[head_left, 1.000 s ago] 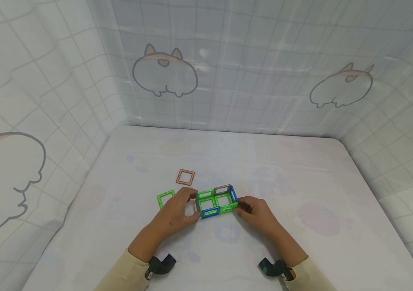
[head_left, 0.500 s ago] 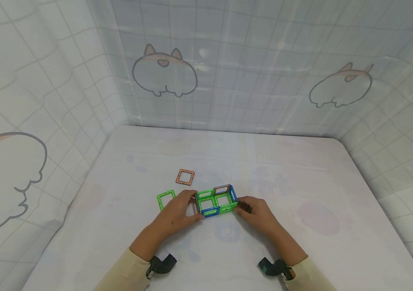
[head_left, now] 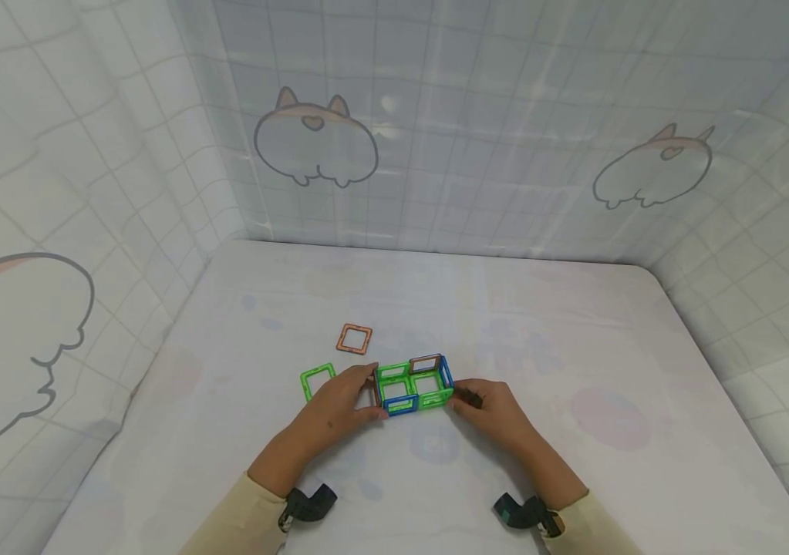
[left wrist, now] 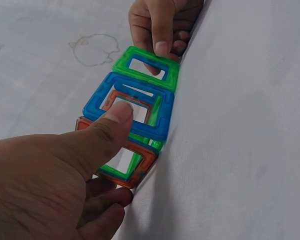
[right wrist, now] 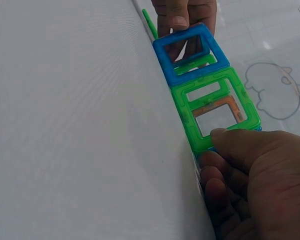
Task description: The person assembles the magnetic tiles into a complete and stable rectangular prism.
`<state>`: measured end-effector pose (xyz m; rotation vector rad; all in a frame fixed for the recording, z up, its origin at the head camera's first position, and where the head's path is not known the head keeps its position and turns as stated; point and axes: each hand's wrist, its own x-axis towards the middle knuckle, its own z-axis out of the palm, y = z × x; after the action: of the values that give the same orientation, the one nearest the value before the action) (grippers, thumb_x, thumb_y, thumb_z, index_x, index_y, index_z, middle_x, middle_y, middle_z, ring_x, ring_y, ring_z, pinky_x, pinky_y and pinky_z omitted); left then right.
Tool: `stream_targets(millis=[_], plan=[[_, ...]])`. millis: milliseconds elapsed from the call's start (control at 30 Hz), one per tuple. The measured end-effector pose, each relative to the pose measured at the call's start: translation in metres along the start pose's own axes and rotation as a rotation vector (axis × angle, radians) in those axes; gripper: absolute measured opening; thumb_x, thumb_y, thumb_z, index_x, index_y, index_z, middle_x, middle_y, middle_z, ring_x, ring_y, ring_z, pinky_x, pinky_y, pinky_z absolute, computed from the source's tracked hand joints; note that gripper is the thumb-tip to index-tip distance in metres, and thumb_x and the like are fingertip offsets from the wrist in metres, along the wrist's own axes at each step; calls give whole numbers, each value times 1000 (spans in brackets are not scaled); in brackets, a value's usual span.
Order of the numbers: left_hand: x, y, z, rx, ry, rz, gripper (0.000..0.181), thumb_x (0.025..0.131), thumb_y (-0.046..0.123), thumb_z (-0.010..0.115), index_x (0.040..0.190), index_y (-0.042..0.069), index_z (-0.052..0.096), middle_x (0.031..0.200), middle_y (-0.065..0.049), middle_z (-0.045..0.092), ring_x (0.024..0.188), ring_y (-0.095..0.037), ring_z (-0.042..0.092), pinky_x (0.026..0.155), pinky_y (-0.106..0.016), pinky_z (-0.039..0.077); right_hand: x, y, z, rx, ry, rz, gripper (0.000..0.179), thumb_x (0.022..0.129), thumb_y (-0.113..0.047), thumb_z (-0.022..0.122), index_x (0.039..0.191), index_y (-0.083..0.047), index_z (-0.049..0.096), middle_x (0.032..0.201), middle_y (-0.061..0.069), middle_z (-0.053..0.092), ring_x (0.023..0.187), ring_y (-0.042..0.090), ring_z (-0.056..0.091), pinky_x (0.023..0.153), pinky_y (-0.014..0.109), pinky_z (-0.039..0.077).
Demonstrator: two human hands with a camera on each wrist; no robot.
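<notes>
A low open box of square magnetic tiles stands on the cloth, two tiles long, with two green tiles as its floor. My left hand grips its left end. In the left wrist view the thumb presses the front blue tile, while the fingers reach behind the orange-brown end tile. At the other end, my right hand pinches the right corner. Its thumb lies on the lower edge of the front green tile in the right wrist view, with the fingers curled beneath and partly hidden.
A loose orange tile lies flat behind the left hand. Beside that hand lies a loose green tile, partly covered by it. A pale printed cloth covers the table, and grid-patterned curtains close off the back and sides.
The left thumb has slid slightly right along the front corner of the tile box, and the left end tile sits closer in against it. The right hand has hardly moved.
</notes>
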<state>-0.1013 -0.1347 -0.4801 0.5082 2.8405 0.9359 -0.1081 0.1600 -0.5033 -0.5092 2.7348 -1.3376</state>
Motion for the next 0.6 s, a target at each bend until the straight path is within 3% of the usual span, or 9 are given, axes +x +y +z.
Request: stream_targets(millis=[167,367,600], plan=[[1,0,0,11,-3,8,88,80,42,80,150,5,42,146,-9,53,138,-23,46,112,-41,42,0,-3,-1,2,-10,24,24,88,-17,77,110,-7,75,98,-1,75,77,5,62,67,21,55],[3,-2,-1,27,-10,20,92,80,41,81,153,5,38,141,-7,57,134,-20,50,111,-40,43,0,-6,-4,12,-40,63,22,88,-17,77,108,-8,77,101,-1,75,82,6,66,70,21,56],[2,-5,-3,49,-7,38,90,78,40,84,150,5,43,138,-5,59,132,-20,52,109,-39,45,0,-4,-4,27,-62,33,25,88,-17,77,110,-6,76,103,2,75,86,7,68,72,21,57]])
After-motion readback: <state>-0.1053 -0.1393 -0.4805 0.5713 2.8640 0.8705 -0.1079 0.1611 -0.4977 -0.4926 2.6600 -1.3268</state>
